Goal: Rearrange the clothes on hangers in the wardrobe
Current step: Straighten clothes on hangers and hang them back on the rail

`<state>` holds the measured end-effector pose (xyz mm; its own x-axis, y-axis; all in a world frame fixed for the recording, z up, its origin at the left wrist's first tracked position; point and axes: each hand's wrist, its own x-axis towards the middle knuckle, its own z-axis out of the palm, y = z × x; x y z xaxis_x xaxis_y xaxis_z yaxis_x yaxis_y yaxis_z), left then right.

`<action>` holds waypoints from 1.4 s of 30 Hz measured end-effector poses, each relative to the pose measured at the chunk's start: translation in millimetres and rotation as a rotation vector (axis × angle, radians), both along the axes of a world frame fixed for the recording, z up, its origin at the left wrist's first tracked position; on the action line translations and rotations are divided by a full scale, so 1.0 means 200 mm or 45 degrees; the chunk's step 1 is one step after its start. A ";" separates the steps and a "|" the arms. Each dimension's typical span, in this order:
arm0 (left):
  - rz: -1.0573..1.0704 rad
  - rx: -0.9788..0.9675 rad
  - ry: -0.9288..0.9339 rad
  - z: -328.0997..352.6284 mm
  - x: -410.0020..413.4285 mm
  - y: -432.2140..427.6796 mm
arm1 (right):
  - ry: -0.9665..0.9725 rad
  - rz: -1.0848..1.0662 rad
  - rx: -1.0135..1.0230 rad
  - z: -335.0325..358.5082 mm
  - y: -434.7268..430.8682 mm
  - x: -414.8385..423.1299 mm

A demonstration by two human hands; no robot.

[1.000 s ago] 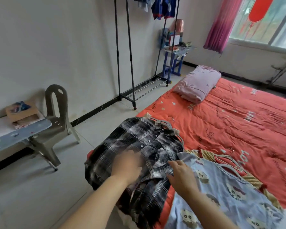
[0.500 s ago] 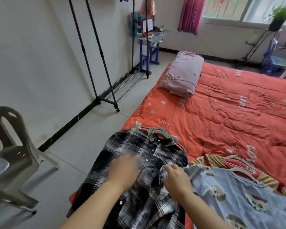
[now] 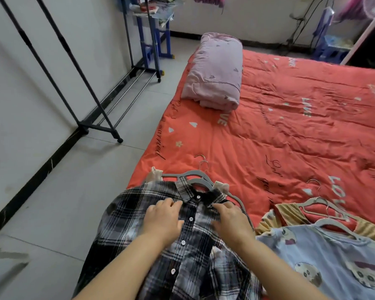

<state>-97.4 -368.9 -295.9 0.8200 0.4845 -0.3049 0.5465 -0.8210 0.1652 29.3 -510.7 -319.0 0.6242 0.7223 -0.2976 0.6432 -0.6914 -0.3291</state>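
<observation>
A black-and-white plaid shirt [image 3: 121, 213] lies on a grey hanger [image 3: 195, 176] at the near corner of the red bed [image 3: 290, 137], buttoned front up. My left hand [image 3: 164, 221] rests flat on its left chest panel. Just under the collar, my right hand [image 3: 232, 221] lies on the right panel with fingers spread. A cream garment on a second hanger peeks out beneath. To the right lies a light blue cartoon-print top [image 3: 325, 256] on a grey hanger [image 3: 331, 224], over a tan garment [image 3: 290, 215].
A black clothes rack [image 3: 91, 100] stands against the left wall, its foot bar on the grey tile floor. A folded pink quilt [image 3: 217, 70] sits on the bed's far left. A blue side table [image 3: 152, 40] is beyond the rack.
The view has tilted down and nearer. Both hands slid up the plaid shirt towards its collar; the right hand moved from the shirt's edge onto the right chest panel.
</observation>
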 end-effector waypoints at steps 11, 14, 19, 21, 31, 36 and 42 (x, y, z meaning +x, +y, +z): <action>-0.064 -0.044 -0.154 -0.65 0.40 0.36 | -0.213 -0.138 0.103 -0.64 0.47 0.39; -0.053 -0.078 -0.169 -0.74 0.43 0.38 | -0.273 -0.168 0.083 -0.75 0.50 0.43; -0.071 -0.059 -0.178 -0.78 0.42 0.37 | -0.266 -0.262 0.102 -0.79 0.53 0.47; -0.071 -0.050 -0.202 -0.76 0.41 0.36 | -0.243 -0.308 0.167 -0.74 0.53 0.46; -0.115 0.043 -0.491 -0.30 0.28 0.28 | -0.541 -0.077 0.738 -0.13 0.34 0.15; -0.134 -0.018 -0.622 0.05 0.14 0.13 | -0.644 -0.097 0.837 0.23 0.17 -0.01; -0.239 0.108 -0.910 0.50 -0.07 -0.12 | -0.725 -0.091 0.954 0.63 -0.11 -0.23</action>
<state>-110.5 -392.2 -196.8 0.8756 0.3149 0.3663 0.1789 -0.9158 0.3597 -16.8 -532.7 -192.6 0.5827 0.5566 0.5922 0.8085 -0.4712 -0.3526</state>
